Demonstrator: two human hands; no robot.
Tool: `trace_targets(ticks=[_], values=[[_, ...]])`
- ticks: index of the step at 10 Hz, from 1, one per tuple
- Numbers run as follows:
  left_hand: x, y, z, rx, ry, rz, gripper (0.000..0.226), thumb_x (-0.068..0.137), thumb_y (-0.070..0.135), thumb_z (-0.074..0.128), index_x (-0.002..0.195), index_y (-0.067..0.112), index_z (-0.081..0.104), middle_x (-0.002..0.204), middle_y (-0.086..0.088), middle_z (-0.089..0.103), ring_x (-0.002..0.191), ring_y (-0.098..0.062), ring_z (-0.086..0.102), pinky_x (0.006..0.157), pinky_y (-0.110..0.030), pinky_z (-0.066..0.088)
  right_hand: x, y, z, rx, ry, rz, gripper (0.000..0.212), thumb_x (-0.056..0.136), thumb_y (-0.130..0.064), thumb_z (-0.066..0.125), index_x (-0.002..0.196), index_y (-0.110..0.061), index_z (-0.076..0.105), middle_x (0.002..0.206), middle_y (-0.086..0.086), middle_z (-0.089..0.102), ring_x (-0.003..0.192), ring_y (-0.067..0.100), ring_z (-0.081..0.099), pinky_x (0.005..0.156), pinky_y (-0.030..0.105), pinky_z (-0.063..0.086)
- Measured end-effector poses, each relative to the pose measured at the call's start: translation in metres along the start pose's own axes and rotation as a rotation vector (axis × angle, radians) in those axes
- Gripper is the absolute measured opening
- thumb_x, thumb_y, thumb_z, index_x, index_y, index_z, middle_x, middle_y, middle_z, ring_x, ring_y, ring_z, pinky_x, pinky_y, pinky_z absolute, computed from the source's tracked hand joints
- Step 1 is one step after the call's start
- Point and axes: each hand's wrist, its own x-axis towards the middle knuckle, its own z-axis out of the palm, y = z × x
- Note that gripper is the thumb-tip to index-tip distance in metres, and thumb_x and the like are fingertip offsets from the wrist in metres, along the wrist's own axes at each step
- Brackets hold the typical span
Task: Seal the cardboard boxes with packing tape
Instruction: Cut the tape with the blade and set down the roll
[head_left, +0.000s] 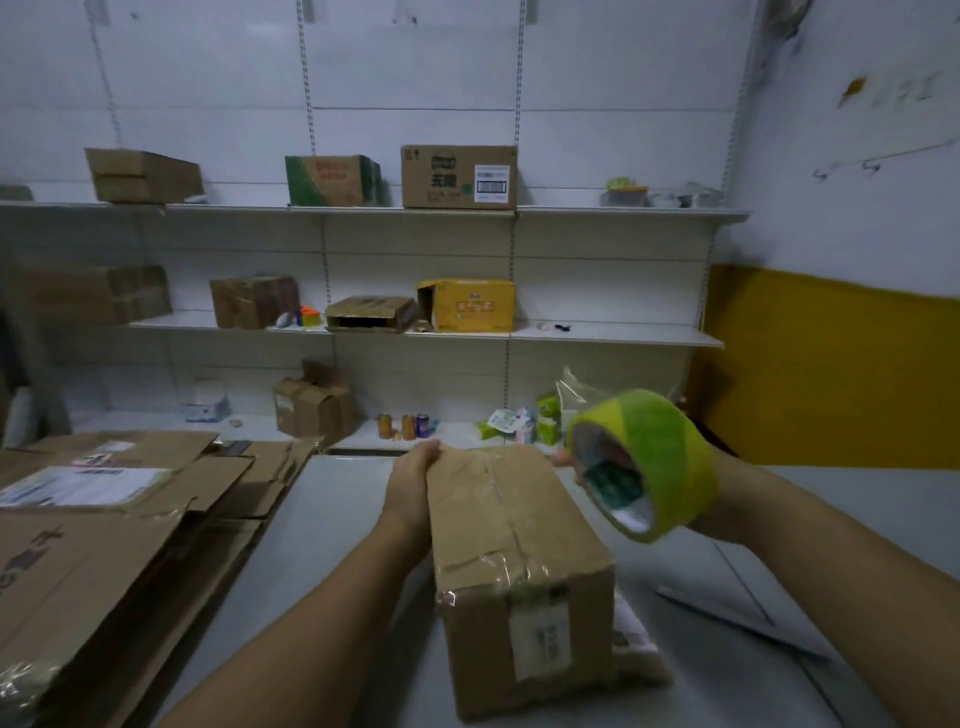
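Head view: one cardboard box (519, 545) stands mid-counter (332, 519), its far left top edge gripped by the left hand (410, 483), fingers curled over it. One green-yellow tape roll (660, 457) is held up just right of the box, apart from it, by the right hand (727, 504), fingers (615, 460) hooked into its core. Flattened cardboard sheets (104, 545) are piled along the counter's left edge.

Drink cans (408, 426) and tissue packs (546, 423) on lowest shelf (457, 435)
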Motion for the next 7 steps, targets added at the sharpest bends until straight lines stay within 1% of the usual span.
trace_targets(ticks=[1, 2, 3, 4, 5, 6, 7], values=[[-0.007, -0.008, 0.016, 0.005, -0.107, -0.042, 0.033, 0.096, 0.022, 0.040, 0.070, 0.009, 0.055, 0.056, -0.005, 0.059, 0.054, -0.016, 0.055, 0.052, -0.024, 0.045, 0.002, -0.004, 0.043, -0.032, 0.062, -0.044, 0.034, 0.102, -0.016, 0.030, 0.099, 0.002, 0.058, 0.096, 0.022, 0.059, 0.077, 0.020, 0.052, 0.083, 0.039, 0.043], [-0.006, -0.016, 0.017, -0.018, -0.116, -0.068, 0.044, 0.096, 0.032, 0.039, 0.065, 0.009, 0.061, 0.061, -0.008, 0.064, 0.051, -0.017, 0.061, 0.058, -0.028, 0.044, 0.016, 0.010, 0.044, -0.141, 0.039, -0.070, 0.023, 0.099, -0.015, 0.043, 0.085, -0.008, 0.060, 0.078, 0.013, 0.056, 0.070, 0.022, 0.053, 0.067, 0.034, 0.046], [-0.008, -0.021, 0.021, -0.075, -0.140, -0.059, 0.051, 0.097, 0.039, 0.036, 0.069, 0.008, 0.066, 0.065, -0.009, 0.069, 0.056, -0.017, 0.066, 0.061, -0.029, 0.046, 0.014, 0.014, 0.040, -0.173, 0.014, -0.068, 0.020, 0.098, -0.015, 0.047, 0.101, -0.003, 0.062, 0.087, 0.017, 0.060, 0.078, 0.028, 0.056, 0.073, 0.036, 0.048], [-0.008, -0.021, 0.019, 0.031, -0.118, -0.038, 0.055, 0.098, 0.041, 0.033, 0.066, 0.013, 0.067, 0.063, -0.005, 0.068, 0.061, -0.019, 0.064, 0.063, -0.029, 0.045, 0.012, 0.010, 0.040, -0.256, -0.001, -0.034, 0.020, 0.099, -0.008, 0.044, 0.085, -0.009, 0.057, 0.076, 0.011, 0.055, 0.068, 0.020, 0.051, 0.063, 0.028, 0.045], [-0.003, -0.007, 0.002, 0.440, -0.120, 0.118, 0.037, 0.096, 0.043, 0.041, 0.102, 0.015, 0.065, 0.098, -0.001, 0.067, 0.089, -0.014, 0.061, 0.079, -0.030, 0.048, -0.002, -0.006, 0.042, -0.396, -0.032, -0.089, 0.027, 0.101, -0.014, 0.040, 0.080, -0.012, 0.056, 0.072, 0.007, 0.054, 0.061, 0.015, 0.056, 0.054, 0.023, 0.047], [-0.015, 0.037, -0.016, 0.589, -0.081, 0.340, 0.036, 0.085, 0.033, 0.062, 0.119, 0.024, 0.054, 0.117, -0.001, 0.060, 0.106, -0.015, 0.058, 0.086, -0.028, 0.051, -0.024, -0.030, 0.044, -0.632, -0.113, -0.312, 0.020, 0.100, -0.019, 0.044, 0.093, -0.017, 0.063, 0.078, 0.005, 0.064, 0.066, 0.015, 0.066, 0.058, 0.028, 0.052], [-0.056, 0.091, -0.015, 0.405, -0.518, 0.310, 0.064, 0.064, 0.039, 0.080, 0.121, 0.031, 0.051, 0.117, 0.000, 0.063, 0.112, -0.017, 0.060, 0.083, -0.021, 0.052, -0.049, -0.050, 0.050, -1.013, -0.219, -0.531, 0.014, 0.097, -0.029, 0.049, 0.093, -0.022, 0.060, 0.085, 0.004, 0.064, 0.079, 0.023, 0.063, 0.069, 0.042, 0.051]])
